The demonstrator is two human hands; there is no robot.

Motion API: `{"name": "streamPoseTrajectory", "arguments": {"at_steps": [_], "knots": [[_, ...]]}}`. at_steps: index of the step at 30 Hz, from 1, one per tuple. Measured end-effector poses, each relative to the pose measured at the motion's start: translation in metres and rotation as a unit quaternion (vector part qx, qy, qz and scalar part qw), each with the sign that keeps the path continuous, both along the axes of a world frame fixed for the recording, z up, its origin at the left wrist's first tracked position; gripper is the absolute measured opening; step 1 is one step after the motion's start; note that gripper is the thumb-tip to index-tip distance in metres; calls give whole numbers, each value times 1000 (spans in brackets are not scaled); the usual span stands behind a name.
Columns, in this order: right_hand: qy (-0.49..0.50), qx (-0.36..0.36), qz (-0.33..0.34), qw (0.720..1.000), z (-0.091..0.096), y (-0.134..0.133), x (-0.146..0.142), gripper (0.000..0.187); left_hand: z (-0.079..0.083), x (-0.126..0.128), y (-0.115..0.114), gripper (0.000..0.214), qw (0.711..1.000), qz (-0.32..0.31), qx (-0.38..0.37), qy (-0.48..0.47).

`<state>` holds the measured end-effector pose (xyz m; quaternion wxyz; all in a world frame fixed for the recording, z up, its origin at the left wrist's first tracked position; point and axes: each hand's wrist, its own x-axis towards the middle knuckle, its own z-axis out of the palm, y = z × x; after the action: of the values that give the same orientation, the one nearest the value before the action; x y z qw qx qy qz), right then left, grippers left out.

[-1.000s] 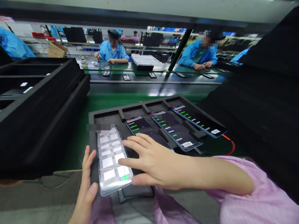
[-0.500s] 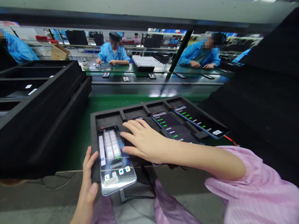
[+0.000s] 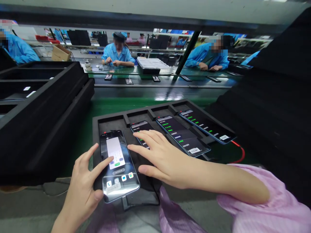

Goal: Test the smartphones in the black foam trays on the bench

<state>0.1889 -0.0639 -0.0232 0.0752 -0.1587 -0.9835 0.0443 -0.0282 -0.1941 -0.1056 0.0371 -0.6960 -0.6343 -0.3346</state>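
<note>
A lit smartphone [image 3: 119,178] lies at the left end of a black foam tray [image 3: 138,111], showing app icons and a white card on its screen. My left hand [image 3: 85,178] is beside it with fingers spread, the index fingertip over the screen. My right hand [image 3: 157,155] hovers with fingers apart above a second phone [image 3: 138,124], partly covering it. Right of that lie a third phone [image 3: 182,136] and a fourth phone [image 3: 206,126], both dark-screened with green and white text. A cable plug [image 3: 125,203] sits at the first phone's lower edge.
Stacked black foam trays [image 3: 48,123] stand at the left. Beyond the tray runs a conveyor belt [image 3: 143,94] with several small phones [image 3: 156,78]. Co-workers in blue [image 3: 118,53] sit across it, near a white tray stack [image 3: 153,63]. A red cable [image 3: 243,153] hangs at the right.
My left hand has risen from the phone's edge, its index finger now over the screen. The displayed card has changed. My right hand has shifted right and down, uncovering more of the second phone.
</note>
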Motion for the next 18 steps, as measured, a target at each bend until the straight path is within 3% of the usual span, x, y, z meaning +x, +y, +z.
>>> {"name": "streamPoseTrajectory", "arguments": {"at_steps": [4, 8, 10, 18], "knots": [[61, -10, 22, 998, -4, -4, 4, 52, -3, 4, -4, 70, 996, 23, 7, -86], [64, -26, 41, 997, -11, -8, 2, 51, -5, 10, -11, 45, 980, 62, 18, -188], [67, -32, 46, 996, -14, -8, 1, 52, -6, 11, -14, 40, 978, 50, 21, -202], [63, -44, 59, 995, -15, -10, 2, 49, -13, 13, -28, 52, 974, -31, -13, -223]]}}
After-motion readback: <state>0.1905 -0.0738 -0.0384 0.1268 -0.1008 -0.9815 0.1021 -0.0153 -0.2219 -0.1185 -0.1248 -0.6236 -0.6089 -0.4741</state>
